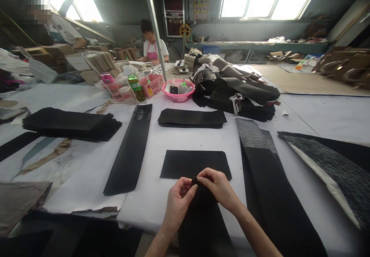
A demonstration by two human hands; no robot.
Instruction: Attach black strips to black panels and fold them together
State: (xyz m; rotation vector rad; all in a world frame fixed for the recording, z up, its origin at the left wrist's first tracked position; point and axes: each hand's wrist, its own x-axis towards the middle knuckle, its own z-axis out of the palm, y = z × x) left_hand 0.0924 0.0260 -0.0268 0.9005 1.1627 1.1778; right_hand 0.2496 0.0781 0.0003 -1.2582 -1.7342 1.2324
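Observation:
Both my hands meet at the near edge of the white table [150,195]. My left hand [178,203] and my right hand [218,189] pinch the top end of a long black strip [202,226] that runs down toward me between my forearms. Just beyond my fingers a black rectangular sheet [195,163] lies flat. Farther back rests a small stack of black sheets [192,118]. A long black strip [130,149] lies to the left, and overlapping long black strips [268,180] lie to the right.
A large stack of black sheets [72,124] sits at the left. A pink bowl [178,91], a pink basket [152,84] and a green bottle [135,87] stand at the back, beside a heap of dark material [239,91]. A person [152,44] works at the far end.

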